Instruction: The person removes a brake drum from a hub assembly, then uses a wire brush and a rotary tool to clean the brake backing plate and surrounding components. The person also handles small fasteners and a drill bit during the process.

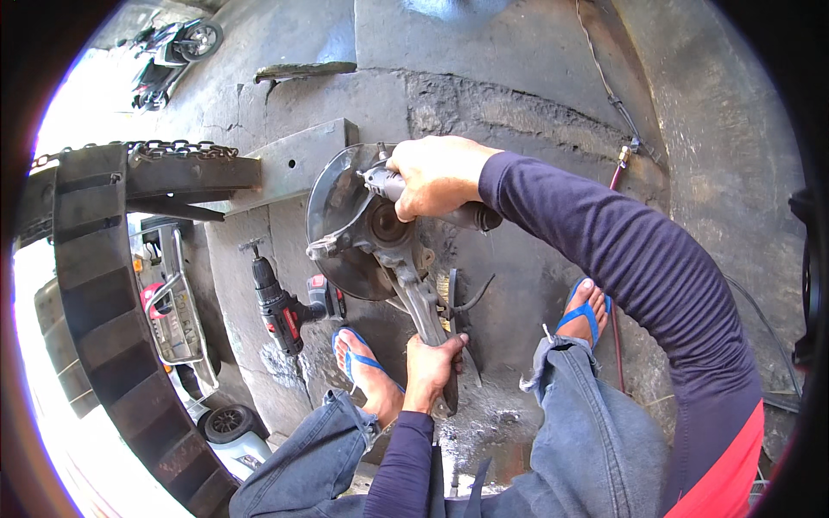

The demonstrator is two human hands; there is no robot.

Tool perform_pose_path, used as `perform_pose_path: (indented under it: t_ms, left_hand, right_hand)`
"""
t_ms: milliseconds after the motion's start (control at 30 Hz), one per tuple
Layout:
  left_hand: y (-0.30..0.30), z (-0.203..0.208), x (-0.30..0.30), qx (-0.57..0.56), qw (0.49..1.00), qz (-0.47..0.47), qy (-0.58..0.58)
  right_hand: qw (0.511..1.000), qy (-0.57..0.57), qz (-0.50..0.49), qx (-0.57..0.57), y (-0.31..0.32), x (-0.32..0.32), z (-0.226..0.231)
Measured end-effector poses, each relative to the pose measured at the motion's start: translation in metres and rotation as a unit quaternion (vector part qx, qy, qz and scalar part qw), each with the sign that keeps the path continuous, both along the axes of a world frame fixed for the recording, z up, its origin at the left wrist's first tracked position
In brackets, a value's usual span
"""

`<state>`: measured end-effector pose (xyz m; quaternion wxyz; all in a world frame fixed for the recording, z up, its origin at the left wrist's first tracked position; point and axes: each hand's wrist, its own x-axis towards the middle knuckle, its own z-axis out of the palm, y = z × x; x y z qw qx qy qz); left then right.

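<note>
Head view: metal arm (pixel 419 304) through left grip (pixel 432 367), mostly ahead.

We hold our right arm (pixel 639 246) bent across from the right, right hand (pixel 440 175) curled on the far side; our left forearm (pixel 401 466) points away, left hand (pixel 430 369) closed nearer.

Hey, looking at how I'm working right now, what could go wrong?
The metal part could slip from your left hand and hit your left foot, exposed in a blue flip-flop. The dark handheld tool in your right hand might skid off the part. You might also stumble on the cordless drill lying near that foot.
</note>
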<state>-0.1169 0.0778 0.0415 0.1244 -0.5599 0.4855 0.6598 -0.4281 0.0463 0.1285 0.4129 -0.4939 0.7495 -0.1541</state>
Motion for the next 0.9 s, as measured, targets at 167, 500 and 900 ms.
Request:
perform_pose_path:
  t_ms: [167, 500, 900]
  left_hand:
    - [0.000, 0.001, 0.000, 0.013, 1.000, 0.015, 0.010]
    - [0.002, -0.001, -0.001, 0.005, 1.000, 0.012, -0.009]
    - [0.003, -0.003, -0.002, -0.008, 1.000, 0.010, -0.011]
  right_hand:
    - [1.000, 0.007, -0.030, -0.001, 0.002, -0.003, 0.001]
    - [0.997, 0.028, -0.057, -0.051, -0.003, -0.013, 0.006]
    - [0.998, 0.031, -0.044, -0.023, 0.000, -0.011, 0.010]
